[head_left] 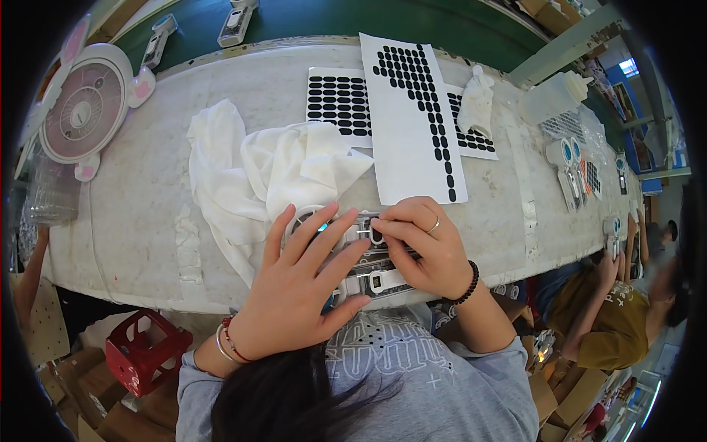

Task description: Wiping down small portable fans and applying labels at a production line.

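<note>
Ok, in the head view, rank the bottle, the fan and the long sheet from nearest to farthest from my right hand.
From your right hand:
1. Long sheet, just beyond it.
2. Bottle, far right of the table.
3. Fan, far left.

A clear-and-white handheld gadget (361, 230) lies sideways, partly hidden, just beyond a similar second gadget (378, 281) lying alongside.

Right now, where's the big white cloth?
Head view, left of centre: the white cloth lies crumpled on the bench, just beyond the left hand, left of the long sheet of black ovals.
</note>
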A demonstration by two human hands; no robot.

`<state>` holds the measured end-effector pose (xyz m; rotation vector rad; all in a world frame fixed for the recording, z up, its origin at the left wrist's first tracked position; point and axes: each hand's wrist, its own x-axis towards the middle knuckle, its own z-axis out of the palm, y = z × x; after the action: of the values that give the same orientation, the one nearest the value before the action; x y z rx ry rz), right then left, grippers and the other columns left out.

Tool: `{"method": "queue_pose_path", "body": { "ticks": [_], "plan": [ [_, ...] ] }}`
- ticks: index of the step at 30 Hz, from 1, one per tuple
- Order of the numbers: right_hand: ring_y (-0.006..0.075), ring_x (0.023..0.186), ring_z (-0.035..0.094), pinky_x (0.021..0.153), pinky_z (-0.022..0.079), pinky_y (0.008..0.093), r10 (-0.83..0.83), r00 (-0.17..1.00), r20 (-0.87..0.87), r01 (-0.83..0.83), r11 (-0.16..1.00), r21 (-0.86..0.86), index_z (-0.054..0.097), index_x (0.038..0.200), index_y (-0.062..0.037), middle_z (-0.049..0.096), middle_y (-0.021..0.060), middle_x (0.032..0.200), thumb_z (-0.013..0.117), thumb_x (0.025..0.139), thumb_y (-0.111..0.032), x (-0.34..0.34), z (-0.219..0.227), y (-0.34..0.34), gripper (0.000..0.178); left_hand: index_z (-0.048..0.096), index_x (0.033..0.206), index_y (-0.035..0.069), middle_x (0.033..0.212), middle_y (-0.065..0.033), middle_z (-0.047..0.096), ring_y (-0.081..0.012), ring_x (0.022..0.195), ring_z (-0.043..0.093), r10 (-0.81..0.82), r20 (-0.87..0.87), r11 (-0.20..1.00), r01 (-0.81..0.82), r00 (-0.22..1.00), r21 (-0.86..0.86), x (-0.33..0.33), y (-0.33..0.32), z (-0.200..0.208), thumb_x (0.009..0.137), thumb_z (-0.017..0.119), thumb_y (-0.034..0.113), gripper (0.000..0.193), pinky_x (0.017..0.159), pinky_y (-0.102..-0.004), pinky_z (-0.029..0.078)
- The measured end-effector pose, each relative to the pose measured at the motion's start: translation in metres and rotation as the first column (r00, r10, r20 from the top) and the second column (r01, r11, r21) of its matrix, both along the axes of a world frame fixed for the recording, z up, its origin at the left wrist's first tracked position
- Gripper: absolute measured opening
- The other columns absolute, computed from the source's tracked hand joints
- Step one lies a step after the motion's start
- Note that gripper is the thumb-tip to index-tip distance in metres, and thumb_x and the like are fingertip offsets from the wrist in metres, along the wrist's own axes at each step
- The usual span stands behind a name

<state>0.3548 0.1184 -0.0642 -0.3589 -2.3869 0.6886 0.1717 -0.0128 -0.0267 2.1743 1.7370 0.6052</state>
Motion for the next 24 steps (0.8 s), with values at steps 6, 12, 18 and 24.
{"method": "queue_pose_path", "body": {
  "ticks": [6,12,18,24],
  "plan": [
    [0.0280,0.088,0.057,0.076,0.049,0.0361,0.018,1.000,-0.007,-0.018,1.000,-0.019,0.066,0.099,0.0002,0.060,0.0095,0.098,0.063,0.068,0.009,-0.001,0.000,0.000,0.032,0.057,0.120,0.008,0.139,-0.0130,0.044,-0.0313,0.132,0.036,0.004,-0.009,1.000,-0.004,1.000,0.001,0.000,-0.001,0.002,0.080,0.066,0.038,0.051,0.111,-0.0541,0.017],
    [0.0263,0.088,0.057,0.078,0.047,0.0344,0.034,0.999,-0.016,-0.035,0.994,-0.102,0.067,0.100,-0.0004,0.061,0.0095,0.100,0.062,0.072,0.010,0.003,0.002,0.002,0.030,0.057,0.121,0.009,0.138,-0.0127,0.045,-0.0309,0.132,0.035,0.006,-0.022,1.000,-0.006,1.000,-0.011,0.002,0.002,0.004,0.079,0.067,0.037,0.052,0.110,-0.0542,0.018],
    [0.0220,0.082,0.059,0.077,0.047,0.0303,-0.268,0.963,-0.017,0.267,0.963,-0.042,0.067,0.097,-0.0003,0.063,0.0096,0.095,0.061,0.079,0.005,0.040,0.010,0.036,0.019,0.056,0.124,0.011,0.136,-0.0120,0.045,-0.0315,0.130,0.036,0.017,-0.030,1.000,-0.017,0.999,-0.008,0.003,0.003,0.007,0.078,0.069,0.038,0.055,0.109,-0.0540,0.019],
    [0.0164,0.080,0.057,0.074,0.046,0.0266,-0.353,0.922,0.161,0.375,0.917,-0.136,0.066,0.097,0.0002,0.061,0.0078,0.094,0.065,0.079,0.002,0.048,0.014,0.066,0.018,0.057,0.125,0.013,0.130,-0.0113,0.047,-0.0327,0.123,0.039,0.043,-0.087,0.999,-0.041,0.995,0.028,0.011,0.007,0.008,0.077,0.070,0.036,0.054,0.106,-0.0528,0.023]
  ]
}}
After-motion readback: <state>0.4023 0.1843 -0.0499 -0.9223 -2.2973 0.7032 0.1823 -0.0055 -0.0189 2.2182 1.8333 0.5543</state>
